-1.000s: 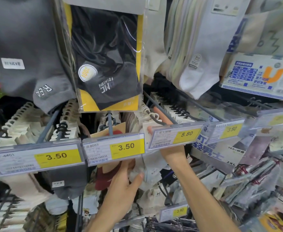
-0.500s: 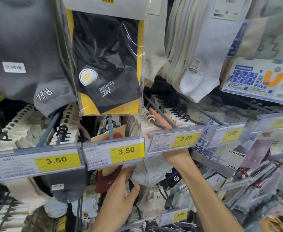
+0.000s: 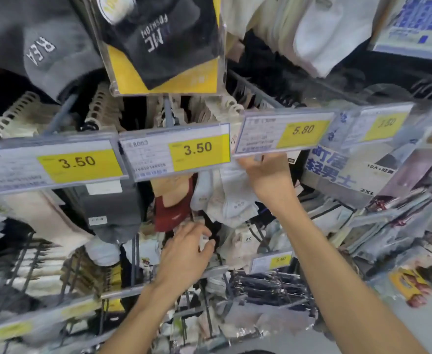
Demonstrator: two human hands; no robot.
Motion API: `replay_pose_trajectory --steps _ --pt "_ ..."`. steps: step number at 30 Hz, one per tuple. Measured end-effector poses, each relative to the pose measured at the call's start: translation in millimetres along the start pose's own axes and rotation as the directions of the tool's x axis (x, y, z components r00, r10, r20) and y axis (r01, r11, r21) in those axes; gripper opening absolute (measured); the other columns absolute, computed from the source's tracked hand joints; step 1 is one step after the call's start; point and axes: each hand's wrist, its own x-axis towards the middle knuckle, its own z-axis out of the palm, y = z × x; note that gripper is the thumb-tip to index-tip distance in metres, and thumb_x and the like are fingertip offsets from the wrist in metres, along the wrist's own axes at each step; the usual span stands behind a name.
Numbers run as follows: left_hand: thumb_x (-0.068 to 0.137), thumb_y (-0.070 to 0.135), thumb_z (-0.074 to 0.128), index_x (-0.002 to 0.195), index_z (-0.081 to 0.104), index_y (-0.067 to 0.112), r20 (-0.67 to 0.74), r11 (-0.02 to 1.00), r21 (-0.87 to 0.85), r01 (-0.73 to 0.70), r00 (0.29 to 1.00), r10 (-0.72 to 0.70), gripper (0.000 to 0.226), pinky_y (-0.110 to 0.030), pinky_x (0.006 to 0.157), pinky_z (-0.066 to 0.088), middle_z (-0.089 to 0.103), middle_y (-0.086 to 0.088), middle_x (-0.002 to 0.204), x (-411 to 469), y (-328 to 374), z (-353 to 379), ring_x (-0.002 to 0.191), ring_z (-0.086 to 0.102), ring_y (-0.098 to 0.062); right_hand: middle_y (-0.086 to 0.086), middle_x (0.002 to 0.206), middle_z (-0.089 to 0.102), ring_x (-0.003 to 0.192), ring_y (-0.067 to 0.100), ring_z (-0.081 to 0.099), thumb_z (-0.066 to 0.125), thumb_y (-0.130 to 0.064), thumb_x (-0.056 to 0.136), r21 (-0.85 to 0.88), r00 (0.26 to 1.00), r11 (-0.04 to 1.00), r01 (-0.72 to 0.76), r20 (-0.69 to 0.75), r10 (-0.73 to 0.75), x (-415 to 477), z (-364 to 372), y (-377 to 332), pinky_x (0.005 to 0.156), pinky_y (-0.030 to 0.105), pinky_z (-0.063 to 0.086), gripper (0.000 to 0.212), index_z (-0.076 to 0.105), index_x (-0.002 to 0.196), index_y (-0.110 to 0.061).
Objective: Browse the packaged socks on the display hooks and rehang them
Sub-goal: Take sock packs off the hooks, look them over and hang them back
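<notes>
Yellow price tags, head view: we count three sharp ones in clear holders along the rack, the left 3.50 tag (image 3: 77, 162), the middle 3.50 tag (image 3: 198, 148) and the 5.80 tag (image 3: 303, 129).
Display hook: a grey rod (image 3: 167, 111) runs back from the middle 3.50 tag, with rows of pale hanger tops on either side of it.
Right hand: our right hand (image 3: 266, 172) reaches up to the lower edge of the 5.80 tag. Its fingers go behind the tag, so we cannot tell what they grip, or whether they grip anything.
Pale socks: a bunch of pale socks (image 3: 230, 200) hangs just below and left of the right hand, beside a red and tan sock (image 3: 174, 205).
Left hand: our left hand (image 3: 186, 251) is lower down, below the red and tan sock. Its fingers are curled, and thumb and forefinger pinch a small white pack (image 3: 203, 241) on the lower row, though the frame is blurred here.
Upper row: a black sock pack (image 3: 163, 42) with a yellow backing hangs above the middle 3.50 tag, with a grey sock (image 3: 44, 54) lettered REA to its left and white socks (image 3: 319, 34) to its right.
Lower left: a dark grey sock (image 3: 110, 210) hangs under the left 3.50 tag.
Right side: a pack with blue lettering (image 3: 337, 169) sits beneath the blurred tags.
</notes>
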Motion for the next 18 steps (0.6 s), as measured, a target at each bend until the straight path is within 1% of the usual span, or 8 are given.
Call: replay_pose_trajectory --steps 2,5,7,9,12,14,16,18 --pt "0.097 0.036 0.052 0.110 0.061 0.031 -0.037 1.000 0.011 -0.013 0.999 0.013 0.017 -0.033 0.093 0.043 0.057 0.016 0.122 -3.2 0.9 2.2 0.116 0.052 -0.008 -0.007 0.096 0.069 0.084 0.004 0.063 0.064 -0.014 0.091 0.069 0.992 0.989 0.128 -0.019 -0.127 -7.4 1.2 9.8 0.074 0.014 0.046 0.013 0.062 0.104 -0.012" --pt "0.096 0.030 0.054 0.100 0.065 0.028 -0.142 0.997 0.066 -0.050 0.988 0.059 0.012 -0.036 0.088 0.044 0.062 0.014 0.112 -12.3 10.4 4.5 0.105 0.056 -0.012 -0.008 0.119 0.061 0.114 0.002 0.058 0.057 -0.005 0.096 0.151 0.978 0.966 0.208 -0.051 -0.202 -32.9 -13.4 27.1 0.097 0.022 0.048 0.041 0.047 0.131 -0.022" --pt "0.094 0.029 0.050 0.093 0.065 0.025 -0.226 0.991 0.071 -0.114 0.966 0.127 0.016 -0.034 0.083 0.042 0.063 0.012 0.101 -20.1 24.2 7.3 0.095 0.056 -0.015 -0.003 0.129 0.058 0.123 0.005 0.055 0.055 -0.009 0.097 0.116 0.972 0.966 0.232 -0.070 -0.225 -58.4 -30.8 43.5 0.103 0.023 0.046 0.048 0.042 0.141 -0.024" --pt "0.091 0.033 0.045 0.090 0.065 0.024 -0.249 0.978 0.011 -0.208 0.947 0.204 0.022 -0.033 0.079 0.042 0.062 0.012 0.092 -28.9 44.3 15.6 0.089 0.055 -0.012 -0.004 0.125 0.062 0.116 0.006 0.059 0.055 -0.013 0.098 0.078 0.981 0.979 0.186 -0.079 -0.180 -92.1 -49.6 67.5 0.095 0.019 0.049 0.040 0.049 0.136 -0.026" --pt "0.093 0.029 0.051 0.087 0.065 0.019 -0.097 0.939 -0.054 -0.339 0.938 0.333 0.018 -0.029 0.073 0.042 0.061 0.009 0.085 -46.9 79.4 54.1 0.081 0.055 -0.013 -0.006 0.112 0.068 0.100 0.005 0.066 0.056 -0.011 0.098 0.052 0.998 0.998 -0.034 -0.047 0.037 -160.6 -74.7 114.4 0.082 0.016 0.050 0.027 0.064 0.122 -0.019" --pt "0.094 0.021 0.059 0.087 0.067 0.014 0.102 0.920 -0.068 -0.386 0.914 0.391 0.013 -0.029 0.072 0.040 0.065 0.001 0.086 -66.3 99.1 93.5 0.083 0.059 -0.020 0.002 0.109 0.069 0.097 0.013 0.068 0.056 -0.006 0.098 0.031 0.981 0.981 -0.191 -0.027 0.192 -218.3 -86.6 147.0 0.081 0.021 0.053 0.024 0.066 0.119 -0.010" --pt "0.095 0.018 0.060 0.090 0.068 0.013 0.368 0.904 -0.071 -0.422 0.831 0.417 0.011 -0.035 0.078 0.045 0.068 -0.004 0.091 -94.0 114.2 136.5 0.090 0.063 -0.025 0.008 0.106 0.070 0.094 0.020 0.067 0.056 -0.005 0.098 0.014 0.927 0.928 -0.372 -0.038 0.373 -283.9 -96.7 175.8 0.081 0.021 0.051 0.027 0.064 0.123 -0.009" --pt "0.097 0.022 0.059 0.094 0.069 0.014 0.584 0.890 -0.081 -0.448 0.702 0.407 0.013 -0.039 0.079 0.049 0.070 -0.002 0.095 -127.0 124.0 176.7 0.091 0.064 -0.024 0.001 0.102 0.072 0.091 0.017 0.067 0.055 -0.009 0.097 -0.013 0.845 0.848 -0.529 -0.098 0.526 -354.8 -105.7 200.2 0.082 0.023 0.052 0.030 0.064 0.124 -0.018"
